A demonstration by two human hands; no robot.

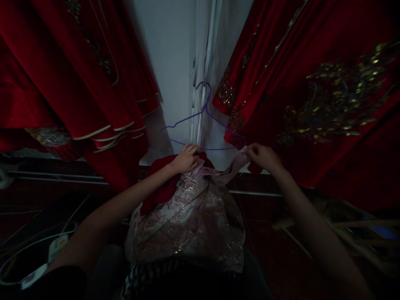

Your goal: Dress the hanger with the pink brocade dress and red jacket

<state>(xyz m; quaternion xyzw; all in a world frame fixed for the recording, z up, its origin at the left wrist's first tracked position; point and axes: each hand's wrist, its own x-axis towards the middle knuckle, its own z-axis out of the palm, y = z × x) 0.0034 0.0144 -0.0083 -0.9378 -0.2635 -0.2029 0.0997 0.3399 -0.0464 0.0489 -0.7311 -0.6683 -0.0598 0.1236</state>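
A purple wire hanger stands upright in front of me, its hook turned up. My left hand has its fingers bent over the hanger's lower bar, at the top edge of a shiny pale pink brocade garment draped across my lap. What lies under its fingertips is partly hidden. My right hand pinches the end of a pale pink fabric strap close to the hanger's right corner. Between the hands the strap sags in a curve. Some red cloth lies beside and under the brocade.
Red garments with gold trim hang at the left, and more with gold sequins at the right. Behind the hanger is a pale wall or door. A power strip with a white cable lies low at the left. The light is dim.
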